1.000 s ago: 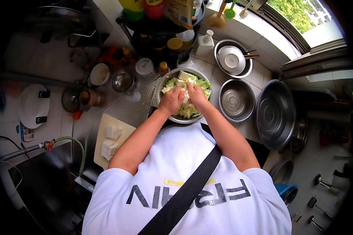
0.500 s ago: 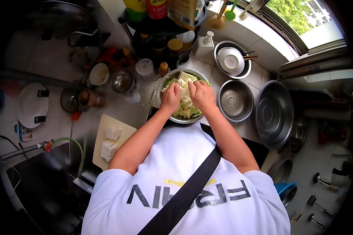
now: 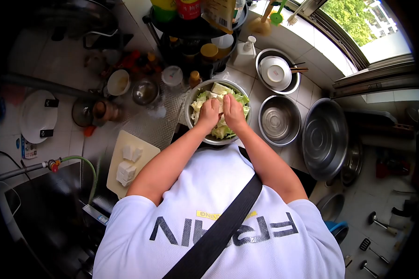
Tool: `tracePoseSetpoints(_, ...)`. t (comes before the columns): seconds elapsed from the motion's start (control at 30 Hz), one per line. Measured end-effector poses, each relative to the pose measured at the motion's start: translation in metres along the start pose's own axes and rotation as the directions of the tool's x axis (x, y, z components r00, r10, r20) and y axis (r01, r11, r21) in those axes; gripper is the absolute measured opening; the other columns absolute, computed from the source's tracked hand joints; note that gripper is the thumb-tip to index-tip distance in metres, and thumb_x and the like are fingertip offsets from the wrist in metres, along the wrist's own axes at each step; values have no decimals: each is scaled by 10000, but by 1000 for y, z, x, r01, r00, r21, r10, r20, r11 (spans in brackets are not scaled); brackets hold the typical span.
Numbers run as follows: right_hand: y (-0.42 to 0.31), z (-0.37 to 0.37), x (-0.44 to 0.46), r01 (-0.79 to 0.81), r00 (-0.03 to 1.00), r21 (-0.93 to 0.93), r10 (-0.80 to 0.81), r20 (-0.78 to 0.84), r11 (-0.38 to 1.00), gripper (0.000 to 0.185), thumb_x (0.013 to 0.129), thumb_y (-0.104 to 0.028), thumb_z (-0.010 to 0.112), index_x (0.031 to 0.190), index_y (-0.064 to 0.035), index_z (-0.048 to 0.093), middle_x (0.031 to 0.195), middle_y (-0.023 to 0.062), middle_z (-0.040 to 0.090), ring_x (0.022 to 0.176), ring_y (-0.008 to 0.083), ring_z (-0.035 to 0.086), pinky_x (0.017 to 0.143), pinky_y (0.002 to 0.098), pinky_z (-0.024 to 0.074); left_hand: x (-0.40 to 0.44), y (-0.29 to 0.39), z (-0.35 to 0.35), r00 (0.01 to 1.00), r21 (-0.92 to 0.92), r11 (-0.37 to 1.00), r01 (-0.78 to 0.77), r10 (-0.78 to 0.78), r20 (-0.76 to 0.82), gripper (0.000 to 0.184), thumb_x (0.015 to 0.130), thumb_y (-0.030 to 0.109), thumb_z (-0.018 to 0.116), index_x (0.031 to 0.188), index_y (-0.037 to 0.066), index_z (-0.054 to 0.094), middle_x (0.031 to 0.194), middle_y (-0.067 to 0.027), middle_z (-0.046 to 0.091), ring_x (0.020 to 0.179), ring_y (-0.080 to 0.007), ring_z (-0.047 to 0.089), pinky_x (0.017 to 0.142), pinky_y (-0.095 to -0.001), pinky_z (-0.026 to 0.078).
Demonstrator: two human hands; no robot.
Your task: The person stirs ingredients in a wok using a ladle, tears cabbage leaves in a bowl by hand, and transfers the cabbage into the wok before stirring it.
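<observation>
The chopped cabbage (image 3: 222, 132) sits in a round steel bowl (image 3: 188, 111) in front of the torso, on the desk (image 3: 245, 78). Both hands are inside the rim, directly over the leaves: the left hand (image 3: 208, 115) over the near-left part, the right hand (image 3: 234, 113) over the near-right. Their fingers curl inward and nearly meet at the middle; something pale shows between them, but I cannot tell how tightly the fingers are closed, or on what. A whitish block (image 3: 223, 89) lies just beyond the fingertips toward the far rim, its long axis running mostly crosswise and slanting nearer on the right; the right hand is slightly nearer to it. Well off to the left, a cutting board (image 3: 115, 168) carries more white blocks (image 3: 125, 172), beside the left forearm. A steel basin (image 3: 260, 117) stands just right of the bowl. Upside down from here, the white shirt (image 3: 191, 181) shows big dark letters, F, R, then I, N past the black strap (image 3: 214, 228), with "INING" legible on a yellow strip. A red label (image 3: 188, 8) bears Chinese characters I cannot read surely.
</observation>
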State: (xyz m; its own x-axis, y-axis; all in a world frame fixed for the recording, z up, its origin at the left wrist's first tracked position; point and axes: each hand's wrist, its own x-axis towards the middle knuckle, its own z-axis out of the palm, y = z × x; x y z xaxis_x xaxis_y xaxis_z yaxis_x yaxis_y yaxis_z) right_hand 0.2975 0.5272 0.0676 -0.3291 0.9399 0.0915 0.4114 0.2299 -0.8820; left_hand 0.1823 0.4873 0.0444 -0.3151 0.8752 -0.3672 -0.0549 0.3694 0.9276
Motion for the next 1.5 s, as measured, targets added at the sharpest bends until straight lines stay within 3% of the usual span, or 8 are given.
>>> tracePoseSetpoints(0.33, 13, 0, 0, -5, 1000, 189, 8, -16, 982, 218, 1047, -210, 450, 944, -33, 526, 698, 208, 571, 611, 359, 559, 594, 438, 447, 1, -1, -4, 982, -177, 982, 67, -33, 184, 355, 1012, 306, 406, 812, 49, 545, 627, -115, 579, 495, -235, 551, 471, -370, 427)
tracePoseSetpoints(0.43, 12, 8, -4, -33, 996, 126, 43, -74, 991, 279, 1054, -250, 431, 937, -23, 542, 726, 191, 584, 631, 320, 555, 606, 414, 449, 3, -2, 5, 923, 242, 906, -346, 375, -83, 364, 1016, 338, 424, 863, 35, 556, 703, -233, 648, 605, -398, 640, 557, -488, 481)
tracePoseSetpoints(0.6, 30, 15, 6, -364, 922, 214, 317, 222, 906, 570, 1053, -468, 330, 899, -1, 618, 682, 128, 602, 570, 260, 548, 557, 379, 442, -18, 26, 0, 935, 634, 711, -304, 349, 57, 307, 1032, 306, 414, 1033, 29, 546, 767, -269, 659, 709, -477, 642, 647, -548, 492)
tracePoseSetpoints(0.8, -2, 1, 10, -797, 603, 356, 602, 523, 489, 470, 1053, -482, 343, 761, -151, 505, 586, -17, 441, 444, 120, 367, 428, 308, 266, -21, 17, -1, 872, 570, 702, -426, 486, 53, 259, 1026, 250, 409, 1011, 23, 532, 767, -276, 641, 730, -495, 625, 653, -563, 479)
tracePoseSetpoints(1.1, -19, 3, 3, -735, 627, 656, 542, 560, 173, 288, 1053, -391, 386, 980, -131, 488, 612, -17, 422, 433, 95, 342, 406, 250, 224, -18, 17, 1, 786, 439, 751, -494, 601, -144, 228, 1032, 213, 420, 961, 26, 530, 786, -234, 637, 736, -477, 613, 629, -527, 467)
tracePoseSetpoints(1.27, 35, 0, 10, -463, 856, 1, 447, 261, 886, 418, 980, -443, 494, 1058, -42, 585, 786, 207, 648, 734, 361, 649, 640, 439, 497, -16, 13, -7, 815, 463, 747, -477, 573, -84, 212, 1036, 195, 430, 998, 28, 555, 847, -224, 652, 779, -468, 621, 675, -518, 478)
tracePoseSetpoints(1.33, 1, -17, 14, -333, 891, -331, 410, 197, 883, 548, 921, -478, 542, 1078, 40, 632, 1000, 369, 646, 1046, 514, 610, 940, 522, 469, -17, 16, -10, 787, 433, 740, -515, 608, -104, 215, 1037, 192, 430, 1021, 24, 564, 889, -222, 657, 814, -452, 630, 709, -502, 485)
tracePoseSetpoints(1.5, -24, -41, 19, -167, 926, -455, 298, 232, 875, 508, 963, -452, 501, 1069, 27, 631, 914, 304, 680, 927, 468, 659, 855, 522, 503, -17, 10, -15, 768, 423, 743, -518, 622, -152, 223, 1034, 194, 447, 1052, 15, 579, 963, -219, 662, 887, -413, 642, 758, -470, 490)
